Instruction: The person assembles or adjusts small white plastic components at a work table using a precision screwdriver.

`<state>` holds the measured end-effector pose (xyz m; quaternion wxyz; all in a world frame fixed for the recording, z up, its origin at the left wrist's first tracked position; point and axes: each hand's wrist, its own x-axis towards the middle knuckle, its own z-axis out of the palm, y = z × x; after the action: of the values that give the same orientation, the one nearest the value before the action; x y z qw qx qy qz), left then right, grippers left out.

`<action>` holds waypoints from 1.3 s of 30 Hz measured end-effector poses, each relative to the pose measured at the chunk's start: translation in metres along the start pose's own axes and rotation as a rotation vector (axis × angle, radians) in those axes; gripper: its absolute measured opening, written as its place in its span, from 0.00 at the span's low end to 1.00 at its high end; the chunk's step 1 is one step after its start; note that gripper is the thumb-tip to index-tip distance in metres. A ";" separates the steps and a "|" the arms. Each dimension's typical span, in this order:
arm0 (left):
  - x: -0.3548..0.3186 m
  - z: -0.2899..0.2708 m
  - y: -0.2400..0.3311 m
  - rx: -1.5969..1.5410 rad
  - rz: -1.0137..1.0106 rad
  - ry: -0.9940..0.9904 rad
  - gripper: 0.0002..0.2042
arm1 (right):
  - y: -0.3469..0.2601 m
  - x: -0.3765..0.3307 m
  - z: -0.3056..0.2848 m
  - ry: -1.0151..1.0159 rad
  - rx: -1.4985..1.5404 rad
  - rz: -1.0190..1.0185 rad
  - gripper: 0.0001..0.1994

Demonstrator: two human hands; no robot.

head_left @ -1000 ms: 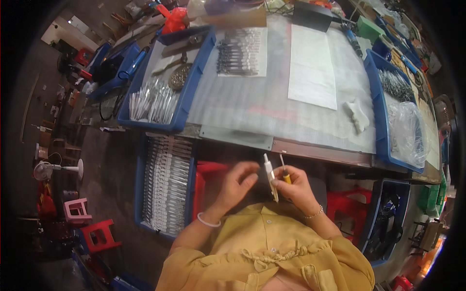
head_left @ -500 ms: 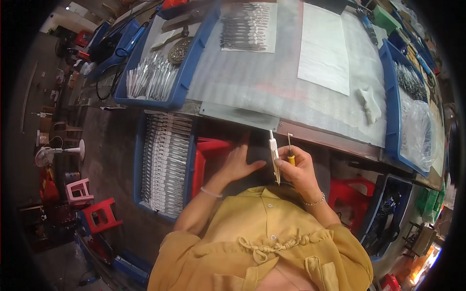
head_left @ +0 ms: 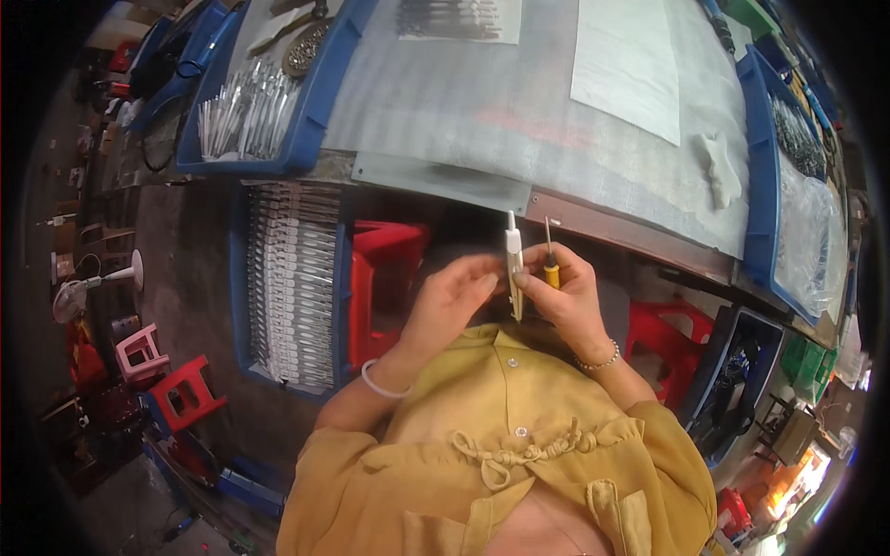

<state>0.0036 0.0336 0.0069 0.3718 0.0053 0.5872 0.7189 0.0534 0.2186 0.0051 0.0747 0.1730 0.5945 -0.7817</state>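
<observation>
My right hand [head_left: 568,296] is closed in front of my chest. Between its thumb and fingers stands a slim white and pale-metal drawing compass [head_left: 514,259], upright with its white knob on top. The same hand also grips a yellow-handled screwdriver [head_left: 552,271], shaft up; a small pale bit shows at its tip, too small to make out. My left hand [head_left: 454,301] is beside the compass, thumb and fingers apart and nothing visible in it. Its fingertips come right up to the compass, and I cannot tell whether they touch it.
A blue bin [head_left: 239,306] at my left holds stacked compasses. On the table [head_left: 417,120] are a blue tray [head_left: 320,120] of silver parts, a white sheet [head_left: 626,69], a crumpled white piece [head_left: 718,171] and another blue tray [head_left: 760,176]. Red stools [head_left: 371,306] stand below.
My left hand has come up from under the table edge, over to the compass. My right hand still holds the compass and screwdriver. The view has shifted slightly.
</observation>
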 end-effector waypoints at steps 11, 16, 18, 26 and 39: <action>0.015 -0.017 0.012 0.140 -0.041 -0.038 0.12 | 0.004 -0.001 -0.001 0.205 -0.253 -0.230 0.05; 0.013 -0.031 0.005 0.248 -0.114 -0.200 0.12 | 0.004 -0.004 -0.004 0.194 -0.237 -0.235 0.05; 0.005 -0.027 0.004 0.155 -0.203 -0.229 0.13 | 0.007 -0.005 -0.003 0.189 -0.244 -0.272 0.05; -0.002 -0.034 -0.007 0.121 -0.324 -0.456 0.15 | 0.004 0.000 0.003 0.009 0.268 0.078 0.07; -0.002 -0.038 -0.019 -0.043 -0.291 -0.184 0.15 | 0.013 -0.009 0.009 0.144 -0.169 -0.093 0.10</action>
<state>-0.0017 0.0009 -0.0202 0.5244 -0.0219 0.5296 0.6664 0.0641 0.2056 -0.0016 0.0101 0.1940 0.6695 -0.7170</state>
